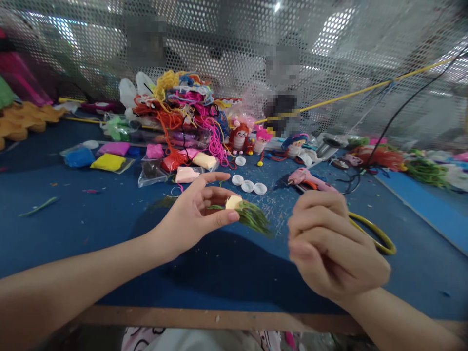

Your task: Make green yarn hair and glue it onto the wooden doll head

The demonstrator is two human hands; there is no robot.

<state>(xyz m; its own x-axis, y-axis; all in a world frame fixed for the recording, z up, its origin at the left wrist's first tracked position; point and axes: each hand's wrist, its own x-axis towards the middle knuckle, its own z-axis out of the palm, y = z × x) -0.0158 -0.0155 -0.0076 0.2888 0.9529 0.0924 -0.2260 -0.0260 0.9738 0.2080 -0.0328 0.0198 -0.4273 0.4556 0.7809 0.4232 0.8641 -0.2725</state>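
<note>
Between the thumb and fingers of my left hand (199,207) is a small cream-coloured doll head (233,202). A bunch of green yarn strands (252,217) hangs from it toward the right. My right hand (334,243) is raised to the right of the yarn, apart from it, with its fingers curled closed. Whatever those fingers may hold is hidden. Behind the right hand lies a pink glue gun (310,180). White bottle caps (248,185) lie on the blue table just beyond the doll head.
A tangled heap of coloured yarn (186,105) stands at the back. Small finished dolls (240,136) line the mesh. Bags of coloured clay (109,162) lie at left. A yellow ring (380,239) is beside my right hand. A black cable (387,117) crosses the right side.
</note>
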